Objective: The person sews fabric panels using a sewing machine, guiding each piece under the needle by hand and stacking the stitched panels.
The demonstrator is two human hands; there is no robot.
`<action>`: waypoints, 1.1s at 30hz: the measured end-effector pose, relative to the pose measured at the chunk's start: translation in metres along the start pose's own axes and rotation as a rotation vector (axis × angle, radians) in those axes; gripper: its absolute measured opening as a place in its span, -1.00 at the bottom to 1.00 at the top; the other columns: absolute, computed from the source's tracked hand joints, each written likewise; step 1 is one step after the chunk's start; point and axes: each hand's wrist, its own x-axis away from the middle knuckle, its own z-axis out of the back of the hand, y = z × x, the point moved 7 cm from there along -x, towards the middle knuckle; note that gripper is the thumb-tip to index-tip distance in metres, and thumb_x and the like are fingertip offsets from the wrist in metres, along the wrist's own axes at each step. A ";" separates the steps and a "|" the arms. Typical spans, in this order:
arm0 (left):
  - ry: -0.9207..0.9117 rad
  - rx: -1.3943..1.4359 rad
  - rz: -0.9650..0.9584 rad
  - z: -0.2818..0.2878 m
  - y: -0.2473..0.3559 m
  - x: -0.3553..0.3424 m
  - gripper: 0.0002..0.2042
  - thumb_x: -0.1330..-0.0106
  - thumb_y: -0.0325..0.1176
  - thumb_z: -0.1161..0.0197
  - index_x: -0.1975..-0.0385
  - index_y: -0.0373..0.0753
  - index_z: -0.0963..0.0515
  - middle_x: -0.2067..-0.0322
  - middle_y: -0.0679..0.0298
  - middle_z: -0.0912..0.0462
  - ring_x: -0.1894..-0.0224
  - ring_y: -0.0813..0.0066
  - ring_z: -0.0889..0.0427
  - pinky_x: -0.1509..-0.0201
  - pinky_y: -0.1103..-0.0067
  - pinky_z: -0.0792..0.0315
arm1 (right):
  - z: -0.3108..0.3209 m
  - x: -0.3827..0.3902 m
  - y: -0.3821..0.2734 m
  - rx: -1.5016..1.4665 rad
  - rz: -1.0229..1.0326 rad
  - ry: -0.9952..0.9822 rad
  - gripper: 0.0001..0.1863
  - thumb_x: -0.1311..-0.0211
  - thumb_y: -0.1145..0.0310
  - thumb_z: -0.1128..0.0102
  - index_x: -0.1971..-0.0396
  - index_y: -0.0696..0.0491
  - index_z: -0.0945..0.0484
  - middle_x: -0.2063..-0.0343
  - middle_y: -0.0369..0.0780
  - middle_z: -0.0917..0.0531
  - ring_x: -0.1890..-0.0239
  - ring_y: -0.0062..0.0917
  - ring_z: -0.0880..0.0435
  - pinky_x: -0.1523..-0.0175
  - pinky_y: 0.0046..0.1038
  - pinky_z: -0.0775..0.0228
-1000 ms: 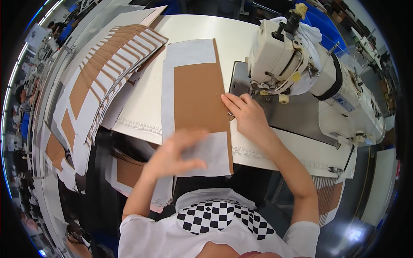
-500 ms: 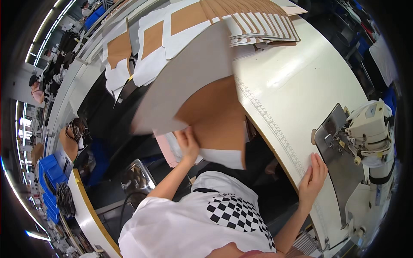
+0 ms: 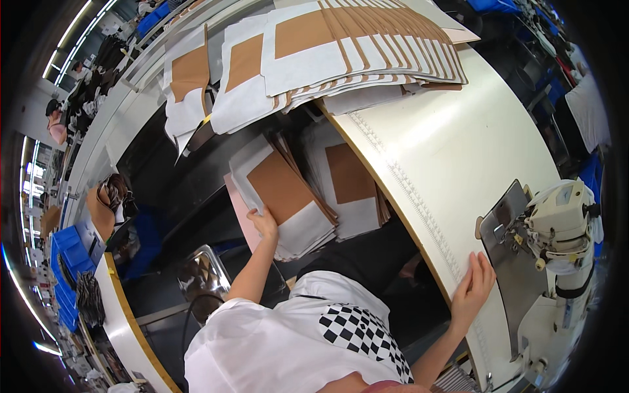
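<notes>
Below the table's inner edge lies a stack of white panels with brown rectangles point(image 3: 278, 187). My left hand point(image 3: 265, 226) is at the stack's left edge, its fingers closed on the edge of the top panel. The fingertips are partly hidden, so how many layers they hold cannot be told. My right hand point(image 3: 474, 288) rests flat on the white table point(image 3: 452, 131), open with nothing in it, beside the metal plate point(image 3: 514, 255) of a sewing machine point(image 3: 560, 209).
A fanned row of similar brown-and-white panels point(image 3: 373, 39) covers the table's far side. Another stack point(image 3: 347, 173) sits right of the first. A metal tray point(image 3: 204, 275) stands lower left, with blue bins point(image 3: 72, 252) farther left. Several people work in the background.
The large panel in my left hand has swung down from in front of me onto the stack below. My left hand moved slightly left and down; my right hand stays on the table.
</notes>
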 end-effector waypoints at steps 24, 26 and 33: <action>-0.674 -0.423 -1.525 -0.038 0.457 0.060 -0.81 -0.16 -0.36 -0.27 0.23 -0.17 -0.65 0.26 0.22 -0.68 0.19 0.23 -0.65 0.09 0.43 -0.51 | 0.006 0.005 0.002 -0.021 -0.083 0.024 -0.70 -0.17 0.65 -0.04 0.09 0.18 -0.58 0.00 -0.10 -0.54 -0.09 -0.21 -0.44 -0.18 -0.26 -0.28; -0.635 -0.316 -1.650 -0.030 0.463 0.084 -0.80 -0.15 -0.35 -0.26 0.24 -0.18 -0.65 0.29 0.21 -0.68 0.24 0.22 -0.65 0.12 0.43 -0.52 | 0.005 0.003 -0.001 -0.020 -0.083 0.024 -0.72 -0.18 0.65 -0.04 0.11 0.19 -0.58 0.03 -0.09 -0.55 -0.09 -0.21 -0.45 -0.20 -0.29 -0.27; -0.477 -0.393 -1.779 -0.059 0.474 0.110 -0.81 -0.13 -0.33 -0.23 0.26 -0.13 -0.65 0.37 0.24 -0.67 0.39 0.18 -0.64 0.31 0.38 -0.50 | 0.007 0.003 0.001 -0.020 -0.057 0.037 -0.66 -0.11 0.68 -0.05 0.10 0.17 -0.58 -0.01 -0.10 -0.54 -0.08 -0.18 -0.44 -0.18 -0.24 -0.28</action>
